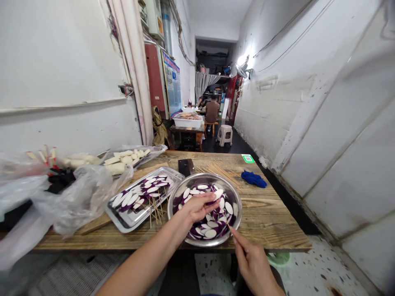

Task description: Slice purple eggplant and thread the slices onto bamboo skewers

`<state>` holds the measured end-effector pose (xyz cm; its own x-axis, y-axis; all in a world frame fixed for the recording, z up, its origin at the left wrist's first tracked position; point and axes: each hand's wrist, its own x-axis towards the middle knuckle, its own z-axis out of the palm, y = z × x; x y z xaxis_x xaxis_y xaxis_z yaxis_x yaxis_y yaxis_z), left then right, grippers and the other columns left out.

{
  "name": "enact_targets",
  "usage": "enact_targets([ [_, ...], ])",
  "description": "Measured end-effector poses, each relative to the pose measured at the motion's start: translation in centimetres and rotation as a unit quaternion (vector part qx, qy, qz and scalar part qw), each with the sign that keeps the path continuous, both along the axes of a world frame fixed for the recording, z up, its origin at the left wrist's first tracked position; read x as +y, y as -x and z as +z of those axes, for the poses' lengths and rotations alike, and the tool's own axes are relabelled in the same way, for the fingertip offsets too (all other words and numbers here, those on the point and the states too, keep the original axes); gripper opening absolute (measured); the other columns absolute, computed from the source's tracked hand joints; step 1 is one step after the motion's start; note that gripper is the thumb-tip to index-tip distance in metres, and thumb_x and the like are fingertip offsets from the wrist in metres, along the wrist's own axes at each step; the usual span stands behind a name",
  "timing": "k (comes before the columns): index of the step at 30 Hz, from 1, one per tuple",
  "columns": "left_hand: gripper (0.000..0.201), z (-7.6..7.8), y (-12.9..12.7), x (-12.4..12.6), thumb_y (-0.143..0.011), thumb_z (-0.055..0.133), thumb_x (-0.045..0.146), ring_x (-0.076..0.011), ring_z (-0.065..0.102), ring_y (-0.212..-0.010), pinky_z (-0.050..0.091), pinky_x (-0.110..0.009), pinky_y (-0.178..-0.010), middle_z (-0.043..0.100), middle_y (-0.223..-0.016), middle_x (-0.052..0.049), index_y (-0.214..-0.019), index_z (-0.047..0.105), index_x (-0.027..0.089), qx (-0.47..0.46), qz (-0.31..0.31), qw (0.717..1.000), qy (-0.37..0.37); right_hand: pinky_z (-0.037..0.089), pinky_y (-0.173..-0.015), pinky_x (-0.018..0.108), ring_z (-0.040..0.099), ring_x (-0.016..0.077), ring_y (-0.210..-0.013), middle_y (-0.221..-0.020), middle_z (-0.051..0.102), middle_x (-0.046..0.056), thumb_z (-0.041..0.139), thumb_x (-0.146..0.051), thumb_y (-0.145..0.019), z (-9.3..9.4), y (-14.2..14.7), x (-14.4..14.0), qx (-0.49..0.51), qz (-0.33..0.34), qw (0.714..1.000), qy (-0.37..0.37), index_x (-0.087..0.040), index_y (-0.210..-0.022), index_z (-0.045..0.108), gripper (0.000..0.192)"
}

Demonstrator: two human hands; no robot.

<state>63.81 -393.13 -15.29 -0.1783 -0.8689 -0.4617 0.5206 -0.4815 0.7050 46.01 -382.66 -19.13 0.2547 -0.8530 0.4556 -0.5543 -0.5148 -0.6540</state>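
While both my hands sit over the near edge of the wooden table [265, 213], here's the layout, big to small. Table runs from me toward a narrow corridor, white walls either side.

Left side of the table: crumpled clear plastic bags [61, 197], partly covering a dark item I can't identify. Behind them, a bagged tray of pale cut pieces [123, 158].

Centre-left: rectangular metal tray [123, 220] holding eggplant slices on bamboo sticks, stick ends poking over its near edge. It rests partly on a wooden board [95, 224].

Just right of the tray, touching or nearly so: round steel bowl [235, 197], full of loose eggplant slices [212, 226], purple skin, white flesh.

My left hand [197, 205] is inside the bowl, fingers curled down and pinching one slice [218, 193] at its far tip.

My right hand [254, 263] is at the near rim of the bowl, thumb and fingers pressed together on a thin bamboo skewer [226, 220] that points up and left into the bowl toward the pinched slice. Can't tell if the tip touches it.

Behind the bowl: loose pile of skewers [219, 170], a dark flat phone-like object [186, 167], a blue cloth [253, 179], a small green card [247, 158].

Far down the corridor: a seated person [212, 112], a plastic stool [224, 135].
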Motion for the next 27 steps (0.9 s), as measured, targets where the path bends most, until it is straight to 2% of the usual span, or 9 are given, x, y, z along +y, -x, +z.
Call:
enact_targets([
  [7,0.014,-0.3,1.9,1.3,-0.065,0.066,0.014,-0.0169,0.062,-0.073,0.049,-0.033,-0.074,0.064,-0.075,-0.006,-0.077,0.060,0.012,-0.010,-0.049,0.999,-0.006,0.050,-0.068,0.025,0.065,0.0173,-0.074,-0.090,0.068,0.011,0.035,-0.026,-0.086,0.6,-0.4,-2.5,-0.041,-0.036,0.998,-0.022,-0.011,-0.112,0.056,0.037],
  [10,0.012,0.3,1.0,1.0,-0.066,0.065,0.021,-0.0143,0.060,-0.073,0.047,-0.026,-0.072,0.064,-0.078,-0.006,-0.076,0.063,0.014,-0.170,-0.033,0.979,0.105,0.050,-0.069,0.023,0.064,0.0166,-0.079,-0.099,0.065,0.011,0.037,-0.026,-0.085,0.8,0.2,-2.8,-0.063,-0.056,0.996,-0.014,-0.010,-0.111,0.056,0.036],
  [13,0.011,0.6,0.1,0.9,-0.055,0.069,0.016,-0.0129,0.057,-0.063,0.042,-0.020,-0.061,0.064,-0.065,-0.001,-0.066,0.067,0.017,-0.400,-0.117,0.871,0.259,0.050,-0.064,0.020,0.064,0.0151,-0.075,-0.102,0.064,0.011,0.038,-0.026,-0.085,0.6,1.0,-2.5,-0.074,-0.073,0.994,-0.020,-0.010,-0.111,0.056,0.036],
  [15,0.011,0.4,-0.1,1.1,-0.050,0.069,0.012,-0.0123,0.053,-0.054,0.039,-0.019,-0.054,0.061,-0.055,0.001,-0.058,0.067,0.019,-0.498,-0.203,0.787,0.302,0.050,-0.057,0.018,0.064,0.0138,-0.068,-0.099,0.065,0.011,0.038,-0.027,-0.085,0.4,1.3,-2.3,-0.077,-0.079,0.993,-0.031,-0.010,-0.112,0.055,0.036],
  [18,0.011,-0.1,-0.1,1.2,-0.050,0.066,0.008,-0.0096,0.047,-0.045,0.034,-0.018,-0.048,0.056,-0.046,0.002,-0.050,0.064,0.019,-0.550,-0.260,0.733,0.305,0.050,-0.059,0.018,0.065,0.0146,-0.073,-0.101,0.064,0.010,0.039,-0.027,-0.085,0.6,1.5,-1.8,-0.076,-0.077,0.994,-0.029,-0.011,-0.112,0.055,0.036],
  [20,0.010,-0.3,-0.3,0.8,-0.053,0.065,0.010,-0.0085,0.046,-0.044,0.035,-0.018,-0.048,0.055,-0.045,0.002,-0.049,0.062,0.018,-0.518,-0.265,0.762,0.284,0.050,-0.067,0.019,0.063,0.0160,-0.084,-0.104,0.063,0.010,0.039,-0.026,-0.085,0.8,1.6,-1.4,-0.070,-0.063,0.995,-0.020,-0.012,-0.111,0.056,0.034],
  [23,0.006,0.0,-1.0,-0.3,-0.060,0.065,0.019,-0.0115,0.055,-0.053,0.043,-0.021,-0.054,0.058,-0.054,0.000,-0.061,0.060,0.015,-0.360,-0.238,0.883,0.187,0.048,-0.075,0.020,0.061,0.0162,-0.092,-0.103,0.064,0.010,0.040,-0.024,-0.084,0.7,1.8,-0.4,-0.057,-0.030,0.998,-0.009,-0.012,-0.110,0.057,0.033],
  [25,0.014,0.4,-1.6,-1.2,-0.062,0.065,0.023,-0.0142,0.059,-0.060,0.046,-0.024,-0.058,0.060,-0.061,-0.002,-0.068,0.058,0.013,-0.242,-0.194,0.944,0.117,0.048,-0.077,0.020,0.061,0.0157,-0.091,-0.103,0.064,0.010,0.040,-0.023,-0.084,0.2,1.9,0.3,-0.050,-0.003,0.999,-0.013,-0.012,-0.112,0.055,0.033],
  [27,0.016,0.6,-2.1,-1.9,-0.062,0.067,0.020,-0.0128,0.060,-0.061,0.047,-0.021,-0.056,0.060,-0.062,-0.003,-0.070,0.056,0.012,-0.168,-0.122,0.976,0.073,0.047,-0.078,0.020,0.061,0.0156,-0.090,-0.103,0.064,0.011,0.040,-0.022,-0.085,-0.5,1.9,0.9,-0.045,0.021,0.998,-0.026,-0.012,-0.114,0.054,0.034],
])
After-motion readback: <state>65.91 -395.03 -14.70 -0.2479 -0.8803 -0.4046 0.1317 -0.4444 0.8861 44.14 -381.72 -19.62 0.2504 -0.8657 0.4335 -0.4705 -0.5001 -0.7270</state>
